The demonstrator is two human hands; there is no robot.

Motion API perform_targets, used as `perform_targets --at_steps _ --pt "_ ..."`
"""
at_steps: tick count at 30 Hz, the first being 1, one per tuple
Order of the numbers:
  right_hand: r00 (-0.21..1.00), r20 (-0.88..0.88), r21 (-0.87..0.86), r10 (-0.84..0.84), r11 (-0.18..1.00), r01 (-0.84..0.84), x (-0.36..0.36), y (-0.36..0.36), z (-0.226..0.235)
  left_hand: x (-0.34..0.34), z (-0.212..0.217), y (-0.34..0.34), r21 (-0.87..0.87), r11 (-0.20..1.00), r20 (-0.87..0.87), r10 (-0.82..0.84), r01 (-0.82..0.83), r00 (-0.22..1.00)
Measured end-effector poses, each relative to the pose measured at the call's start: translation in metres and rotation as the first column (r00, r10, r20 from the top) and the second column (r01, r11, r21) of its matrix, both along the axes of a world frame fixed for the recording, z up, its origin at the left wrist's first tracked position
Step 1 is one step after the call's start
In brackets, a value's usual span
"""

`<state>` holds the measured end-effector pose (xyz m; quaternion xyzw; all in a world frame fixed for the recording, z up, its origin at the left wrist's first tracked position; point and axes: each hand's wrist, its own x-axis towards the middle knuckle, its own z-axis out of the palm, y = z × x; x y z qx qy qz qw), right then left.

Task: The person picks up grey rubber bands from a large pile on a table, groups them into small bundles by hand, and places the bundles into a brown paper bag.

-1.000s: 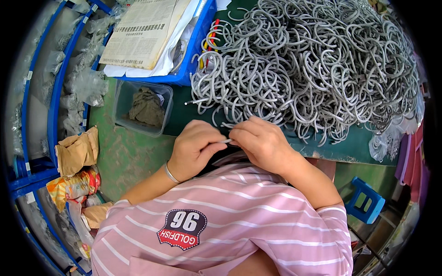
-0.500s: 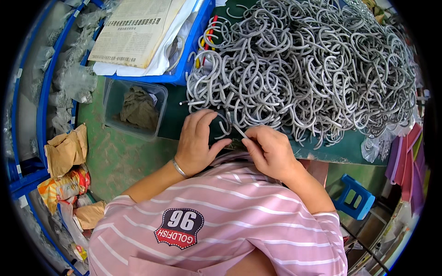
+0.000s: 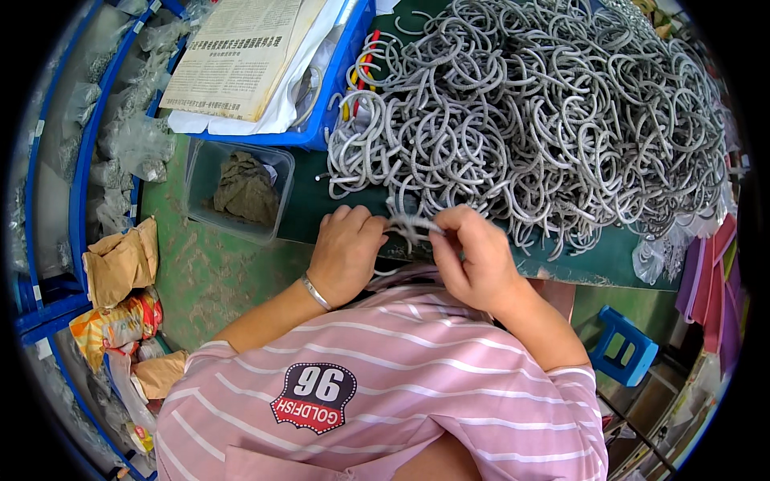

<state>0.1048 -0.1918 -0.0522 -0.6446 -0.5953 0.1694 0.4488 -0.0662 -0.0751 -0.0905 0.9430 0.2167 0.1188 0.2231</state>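
At the near edge of the table, my left hand (image 3: 346, 252) is closed, with its fingertips at a blurred grey C-shaped ring (image 3: 415, 222). Opposite it, my right hand (image 3: 479, 260) pinches the other end of this ring between thumb and fingers. The ring spans the gap between my hands, and motion blur hides its exact shape. Just beyond my hands lies a large heap of similar grey open rings (image 3: 561, 120), ribbed and tangled together.
On the left stands a blue bin (image 3: 313, 138) topped with a newspaper (image 3: 233, 68). Nearer is a clear plastic tub (image 3: 277, 228) holding a crumpled brown cloth (image 3: 245, 188). Blue shelving (image 3: 79, 168) with bagged parts runs along the left. A blue stool (image 3: 624, 346) stands at the lower right.
My left hand's fingers and thumb, spread apart before, have closed in toward the ring. The ring in my right hand has swung from a slant to lie roughly level between both hands.
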Motion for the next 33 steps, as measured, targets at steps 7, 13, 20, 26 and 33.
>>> perform_targets --at_steps 7,13,20,26,33 --pt "0.925 0.377 0.114 -0.041 0.993 -0.003 0.026 0.037 0.021 -0.007 0.001 0.006 -0.158 0.986 0.126 -0.025 0.045 0.992" --pt "0.668 0.741 -0.092 0.069 0.996 -0.002 0.014 0.052 0.026 -0.002 0.010 0.000 -0.210 0.973 0.372 -0.014 0.099 0.928" --pt "0.484 0.869 -0.146 0.106 0.988 0.047 0.007 0.062 0.026 0.012 -0.002 -0.002 -0.013 0.992 0.327 -0.112 0.123 0.938" --pt "0.503 0.854 -0.145 0.134 0.989 -0.018 0.016 0.065 0.033 0.011 -0.008 -0.004 0.029 0.990 0.284 -0.140 0.137 0.949" --pt "0.637 0.769 -0.083 0.046 0.996 0.029 0.026 0.068 0.041 0.013 -0.018 0.000 0.144 0.976 0.316 -0.199 0.161 0.927"
